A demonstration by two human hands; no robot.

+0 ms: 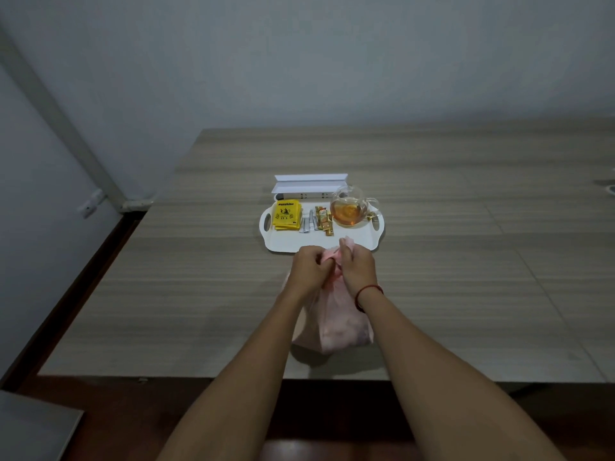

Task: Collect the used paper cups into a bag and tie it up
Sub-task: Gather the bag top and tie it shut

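Just near of the white tray (276, 242), on the wooden table (466, 261): pink plastic bag (336, 327), body slumped and bulging, neck gathered upward. Left hand (309, 269) and right hand (357, 267) side by side at that neck, fingers curled tight around twisted pink film, a loose tail of it poking up above the right hand, over the tray's near edge. Cups themselves hidden; only pale rounded shapes faintly showing through the film, so presumably inside. No loose cups anywhere around the tray.

Likely handling: very light, soft and collapsible, thin film slippery and easy to tear if yanked; contents crushable. Best taken by the two gathered ears at the neck, close to the twist, not by the body. Knot probably under way, not visibly finished.

On the tray, far side: yellow tea packets (287, 216), sachets (319, 219), glass teapot (347, 209) of amber tea. Behind the tray, a white box (311, 183). Teapot well clear of the hands, yet worth minding when pulling the tails apart.
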